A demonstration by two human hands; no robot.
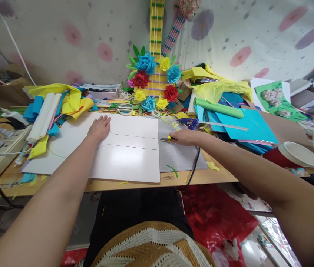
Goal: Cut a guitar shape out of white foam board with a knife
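Two bare hands are working at the wooden tabletop (218, 177), reaching over a white board (134, 163) that is lying flat along its front edge. The left hand (100, 128) is resting palm down near the board's far side, its grip loose and pinching nothing, and it is probably steadying the sheet from sliding. The right hand (185, 137) is closing its grip around a craft knife (171, 138), holding it low, with the blade pointing left at the board's right edge, close to where the upper drawn line is running out; I'd guess that low angle is giving control of the tip. A gray cutting mat (179, 163) is lying below the blade and seems to be shielding the wood. A blue glue gun (189, 123) is sitting just beyond the right hand, conveniently near. Yellow and blue scraps are crowding the surface, while a yellow guitar-like piece (157, 33) is standing at the back, paper flowers (146, 63) ringing its lower part. Behind it, a flower-patterned wall covering (90, 33) is hanging, and red plastic (212, 215) is lying crumpled below the front edge.
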